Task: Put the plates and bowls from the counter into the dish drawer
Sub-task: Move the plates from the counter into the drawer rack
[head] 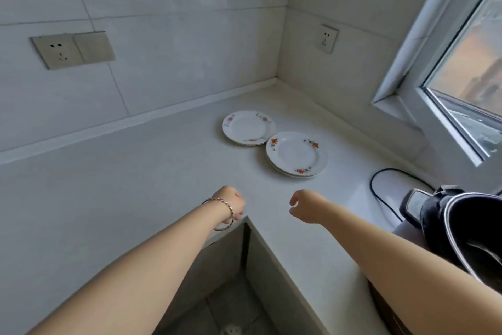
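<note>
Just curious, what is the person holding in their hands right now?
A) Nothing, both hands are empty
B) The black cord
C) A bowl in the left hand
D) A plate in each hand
A: the left hand and right hand hover loosely curled over the counter with nothing in them, while both plate stacks, the pink-flowered plates and the orange-flowered plates, lie untouched farther back.

Two empty hands, left hand (230, 203) and right hand (304, 207), hover above the counter (135, 185), near two plate stacks (296, 154) lying farther off.
</note>
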